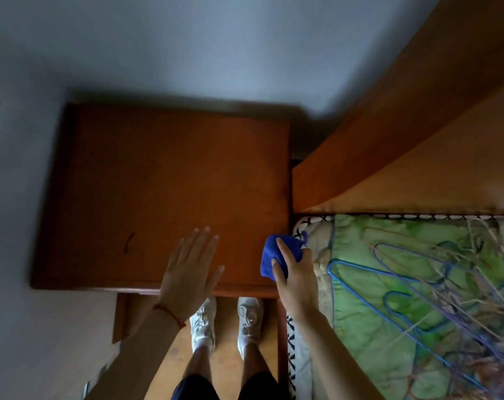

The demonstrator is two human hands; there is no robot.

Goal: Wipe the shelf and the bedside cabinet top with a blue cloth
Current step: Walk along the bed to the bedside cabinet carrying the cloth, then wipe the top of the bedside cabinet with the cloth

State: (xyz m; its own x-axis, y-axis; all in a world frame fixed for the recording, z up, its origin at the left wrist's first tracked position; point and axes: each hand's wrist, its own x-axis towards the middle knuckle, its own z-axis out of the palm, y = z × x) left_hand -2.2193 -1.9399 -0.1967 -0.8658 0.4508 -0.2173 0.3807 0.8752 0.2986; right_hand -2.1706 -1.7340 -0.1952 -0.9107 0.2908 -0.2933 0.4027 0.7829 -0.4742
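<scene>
The bedside cabinet top (164, 180) is a reddish-brown wooden square below me, bare apart from a small dark mark near its front left. My left hand (188, 269) lies flat and open on its front edge, fingers spread and pointing away. My right hand (295, 277) grips a bunched blue cloth (269, 255) at the top's front right corner, beside the bed. A wooden headboard ledge (418, 134) runs up to the right.
A bed with a green patterned cover (403, 298) lies to the right, with several wire hangers (389, 272) on it. Pale walls (187, 39) close in behind and to the left. My white shoes (227, 321) stand on a wooden floor in front of the cabinet.
</scene>
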